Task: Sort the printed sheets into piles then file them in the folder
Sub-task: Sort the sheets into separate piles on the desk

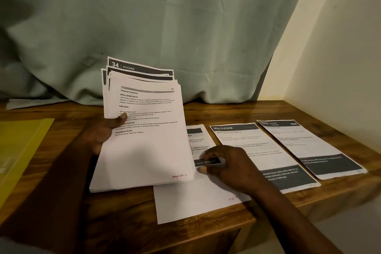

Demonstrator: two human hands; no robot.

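Just right of the stack point(144, 140) gripped by the left hand point(103, 132), the right hand's point(228, 165) loosely bent fingers point(210, 155) rest on a sheet point(198, 202).

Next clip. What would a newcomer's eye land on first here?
The thick stack of printed sheets at centre, fanned at the top, gripped by the left hand with the thumb on the top page. To its right, the right hand rests on a loose sheet on the wooden table, with two more sheets laid beside it. A yellow folder lies at the left edge.
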